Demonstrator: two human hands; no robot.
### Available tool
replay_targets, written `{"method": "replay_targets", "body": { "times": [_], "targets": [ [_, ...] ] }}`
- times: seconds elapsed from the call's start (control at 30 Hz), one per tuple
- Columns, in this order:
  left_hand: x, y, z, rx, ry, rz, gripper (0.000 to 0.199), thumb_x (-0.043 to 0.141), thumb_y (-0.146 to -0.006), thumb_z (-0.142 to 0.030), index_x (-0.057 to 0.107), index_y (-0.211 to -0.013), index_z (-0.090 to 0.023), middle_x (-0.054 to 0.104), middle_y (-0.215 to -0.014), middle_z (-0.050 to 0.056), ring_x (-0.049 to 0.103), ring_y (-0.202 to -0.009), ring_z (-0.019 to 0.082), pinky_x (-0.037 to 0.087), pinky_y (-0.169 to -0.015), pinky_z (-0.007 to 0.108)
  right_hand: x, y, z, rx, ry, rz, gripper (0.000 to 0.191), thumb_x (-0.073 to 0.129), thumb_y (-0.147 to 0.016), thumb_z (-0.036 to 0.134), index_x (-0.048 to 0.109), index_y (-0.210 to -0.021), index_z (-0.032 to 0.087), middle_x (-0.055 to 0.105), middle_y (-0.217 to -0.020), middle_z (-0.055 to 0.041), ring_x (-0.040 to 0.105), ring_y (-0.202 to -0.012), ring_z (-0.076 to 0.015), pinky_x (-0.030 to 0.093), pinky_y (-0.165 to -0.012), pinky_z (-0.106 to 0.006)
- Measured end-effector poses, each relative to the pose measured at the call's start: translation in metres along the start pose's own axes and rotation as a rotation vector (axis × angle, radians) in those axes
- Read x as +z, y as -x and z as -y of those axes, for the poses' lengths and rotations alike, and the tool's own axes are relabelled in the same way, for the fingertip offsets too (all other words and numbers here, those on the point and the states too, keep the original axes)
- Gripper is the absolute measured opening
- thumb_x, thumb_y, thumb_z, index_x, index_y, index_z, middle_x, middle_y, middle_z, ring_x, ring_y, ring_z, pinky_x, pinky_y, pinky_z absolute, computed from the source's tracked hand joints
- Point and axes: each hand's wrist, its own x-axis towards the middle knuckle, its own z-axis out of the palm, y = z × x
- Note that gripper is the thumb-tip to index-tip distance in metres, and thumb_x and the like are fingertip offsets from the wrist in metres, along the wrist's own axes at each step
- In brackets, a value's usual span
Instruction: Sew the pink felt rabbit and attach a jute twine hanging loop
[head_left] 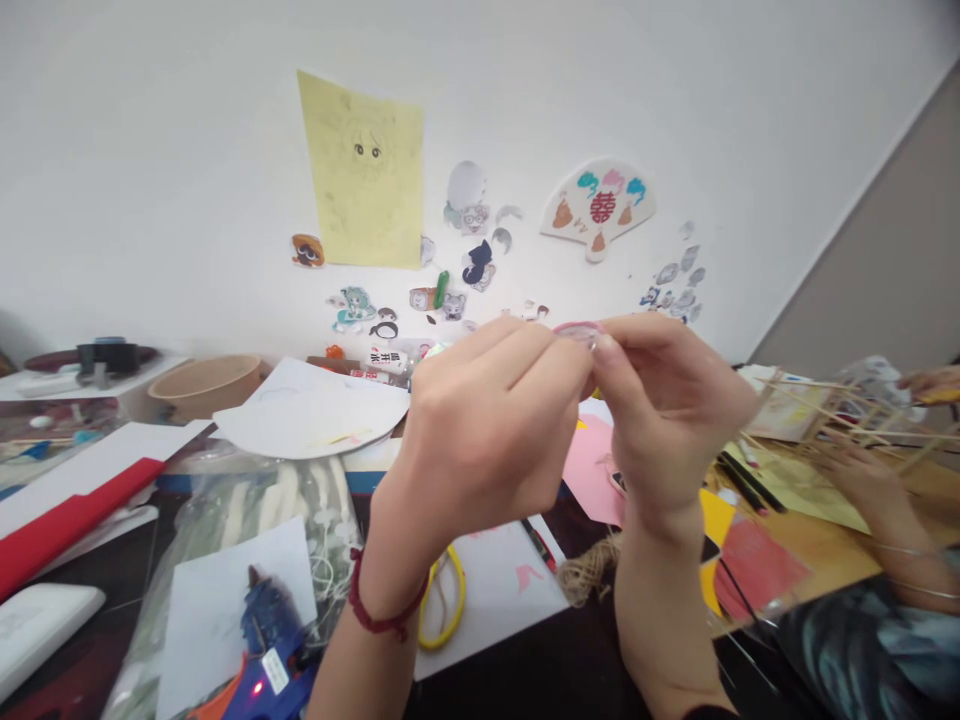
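Note:
Both hands are raised above the table, close together, in front of the white wall. My left hand [487,430], with a dark red cord bracelet at the wrist, is closed, its fingers curled and mostly seen from the back. My right hand [660,400] pinches with thumb and index finger. Between the two hands shows a small thin curved piece with a pink edge [576,328], partly see-through. The fingers cover most of it, so its kind cannot be told. Below them, white paper [495,610] with pink marks lies on the dark tabletop.
A blue glue gun [274,640] with a red light rests on paper at lower left. Nearby are a yellow loop [452,610], twine [590,572], pink paper [589,470] and a round white fan shape [315,410]. At right, another person's hand [859,475] is near thin wooden sticks [840,405].

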Motion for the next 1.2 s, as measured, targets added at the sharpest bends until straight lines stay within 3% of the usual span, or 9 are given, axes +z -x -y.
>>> {"method": "replay_targets", "body": {
  "times": [0.33, 0.53, 0.77, 0.9, 1.2],
  "targets": [
    [0.005, -0.001, -0.007, -0.036, 0.047, -0.088, 0.019, 0.053, -0.085, -0.005, 0.054, -0.074, -0.021, 0.053, -0.063, -0.003, 0.048, -0.058, 0.011, 0.045, -0.057, 0.027, -0.002, -0.003, 0.002, -0.080, 0.025, -0.001, 0.010, 0.069, -0.089, 0.017, 0.071, -0.084, 0.026, 0.064, -0.070, 0.0045, 0.060, -0.065, -0.0118, 0.050, -0.058, -0.027],
    [0.002, -0.001, -0.010, -0.062, 0.013, -0.061, 0.023, 0.052, -0.088, -0.008, 0.050, -0.071, -0.023, 0.053, -0.061, -0.003, 0.048, -0.057, 0.012, 0.041, -0.053, 0.030, -0.002, 0.001, 0.004, -0.101, 0.213, -0.019, 0.012, 0.064, -0.093, 0.022, 0.070, -0.088, 0.032, 0.065, -0.075, 0.0031, 0.059, -0.068, -0.0154, 0.049, -0.063, -0.033],
    [0.004, -0.003, -0.011, -0.044, 0.035, -0.105, 0.022, 0.054, -0.086, -0.005, 0.052, -0.072, -0.022, 0.052, -0.062, -0.002, 0.045, -0.056, 0.012, 0.042, -0.054, 0.029, -0.001, 0.002, 0.009, -0.175, 0.276, -0.011, 0.017, 0.066, -0.091, 0.014, 0.069, -0.085, 0.030, 0.065, -0.072, 0.0030, 0.058, -0.065, -0.0151, 0.046, -0.061, -0.034],
    [0.008, -0.002, -0.010, -0.084, 0.071, -0.183, 0.020, 0.056, -0.087, -0.006, 0.057, -0.075, -0.022, 0.053, -0.062, -0.004, 0.046, -0.056, 0.011, 0.043, -0.056, 0.028, -0.001, 0.001, 0.013, -0.134, 0.229, 0.004, 0.018, 0.066, -0.091, 0.013, 0.071, -0.085, 0.029, 0.068, -0.074, 0.0036, 0.061, -0.066, -0.0143, 0.048, -0.063, -0.033],
    [0.000, -0.004, -0.009, -0.225, 0.241, -0.130, 0.018, 0.062, -0.088, -0.012, 0.061, -0.074, -0.022, 0.058, -0.058, -0.006, 0.048, -0.050, 0.009, 0.041, -0.050, 0.027, -0.005, 0.000, 0.012, 0.105, 0.055, 0.011, 0.010, 0.070, -0.090, 0.019, 0.074, -0.083, 0.024, 0.067, -0.072, 0.0020, 0.059, -0.062, -0.0126, 0.051, -0.059, -0.031]
  ]
}}
